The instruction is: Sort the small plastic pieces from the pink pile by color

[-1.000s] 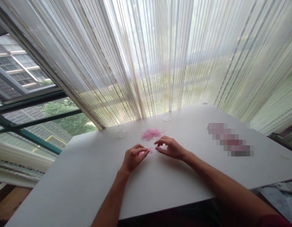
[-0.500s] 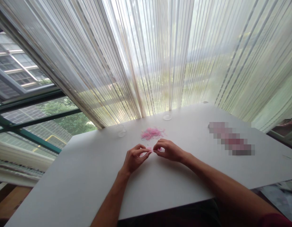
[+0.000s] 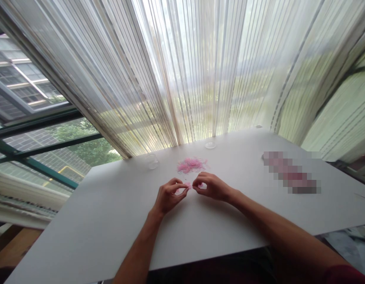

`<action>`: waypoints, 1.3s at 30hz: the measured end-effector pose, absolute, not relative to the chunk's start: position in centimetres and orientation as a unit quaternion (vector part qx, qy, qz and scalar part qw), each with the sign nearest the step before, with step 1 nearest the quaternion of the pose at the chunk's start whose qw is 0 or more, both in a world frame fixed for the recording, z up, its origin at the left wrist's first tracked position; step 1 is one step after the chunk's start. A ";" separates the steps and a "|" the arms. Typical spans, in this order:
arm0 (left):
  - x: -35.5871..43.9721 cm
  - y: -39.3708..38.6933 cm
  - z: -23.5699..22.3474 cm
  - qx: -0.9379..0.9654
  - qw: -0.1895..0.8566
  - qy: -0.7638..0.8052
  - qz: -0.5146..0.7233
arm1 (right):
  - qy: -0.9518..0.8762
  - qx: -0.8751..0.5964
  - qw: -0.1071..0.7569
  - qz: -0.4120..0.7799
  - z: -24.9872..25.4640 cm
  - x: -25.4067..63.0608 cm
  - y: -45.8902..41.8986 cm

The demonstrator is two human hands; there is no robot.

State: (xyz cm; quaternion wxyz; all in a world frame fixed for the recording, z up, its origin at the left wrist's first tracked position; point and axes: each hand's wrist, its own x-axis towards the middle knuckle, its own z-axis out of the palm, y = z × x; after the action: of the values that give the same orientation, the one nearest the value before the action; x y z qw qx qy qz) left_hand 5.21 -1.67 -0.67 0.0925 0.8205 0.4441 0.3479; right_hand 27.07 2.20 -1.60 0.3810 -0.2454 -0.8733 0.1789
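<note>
A small tuft of pink fibres (image 3: pixel 187 185), too fine to identify exactly, is pinched between the closed fingers of the left hand (image 3: pixel 170 196) and right hand (image 3: pixel 212 187), just below a looser pink pile (image 3: pixel 191 165) mid-desk. Two clear containers (image 3: pixel 153 161) (image 3: pixel 210 145) stand near the far edge of the white desk (image 3: pixel 82 236).

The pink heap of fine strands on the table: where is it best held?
Pinch the pink heap at its near edge from above, on the side of the right hand: it lies low and loose, wispy at the rim.
</note>
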 end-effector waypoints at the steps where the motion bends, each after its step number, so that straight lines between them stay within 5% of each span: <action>1: 5.0 -1.6 -0.6 0.820 0.095 0.445 0.347 | -0.873 -0.245 0.383 0.180 -1.6 27.1 2.2; 13: -0.4 -0.3 -0.4 0.793 0.132 0.516 0.294 | -0.843 -0.303 0.409 0.172 -0.6 29.2 3.2; 39: 8.4 -0.8 -1.8 0.835 0.048 0.492 0.240 | -0.830 -0.360 0.391 0.167 -0.8 30.9 4.3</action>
State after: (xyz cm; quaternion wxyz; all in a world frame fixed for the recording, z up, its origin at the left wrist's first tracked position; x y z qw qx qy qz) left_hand 8.38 -0.81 -1.81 0.0480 0.8354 0.4920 0.2405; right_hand 30.87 4.31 -0.85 0.3911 -0.3602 -0.8302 0.1674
